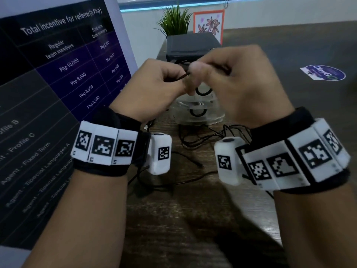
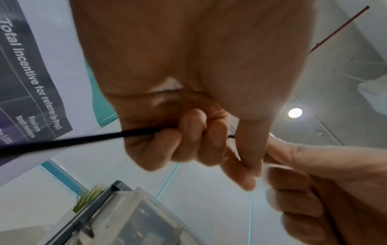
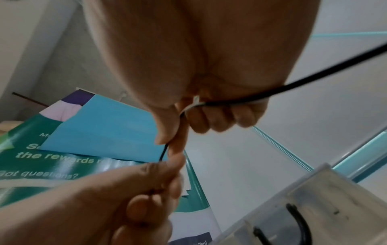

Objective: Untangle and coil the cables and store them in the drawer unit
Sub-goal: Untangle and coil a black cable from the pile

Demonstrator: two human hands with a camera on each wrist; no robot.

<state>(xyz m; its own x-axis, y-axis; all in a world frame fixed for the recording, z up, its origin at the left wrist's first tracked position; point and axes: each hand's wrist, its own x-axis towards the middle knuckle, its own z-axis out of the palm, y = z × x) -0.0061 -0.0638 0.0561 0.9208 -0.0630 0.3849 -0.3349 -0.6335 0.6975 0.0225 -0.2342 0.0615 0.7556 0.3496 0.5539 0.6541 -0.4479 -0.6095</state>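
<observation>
Both hands are raised close together above the table, in front of the clear plastic drawer unit (image 1: 199, 113). My left hand (image 1: 164, 82) grips a thin black cable (image 1: 180, 76) in its curled fingers; in the left wrist view the cable (image 2: 83, 139) runs out of the fist to the left. My right hand (image 1: 222, 74) pinches the same cable (image 3: 314, 79) between thumb and forefinger, and a short white piece (image 3: 193, 102), perhaps a tie, shows in its palm. More black cables (image 1: 202, 140) lie tangled on the table below. Coiled black cables (image 3: 297, 220) show through the drawers.
A large poster board (image 1: 58, 84) leans at the left. A dark lid or box (image 1: 191, 45) sits on top of the drawer unit, with a green plant (image 1: 174, 22) and a framed flower picture (image 1: 209, 24) behind. The brown table (image 1: 193, 219) runs toward me.
</observation>
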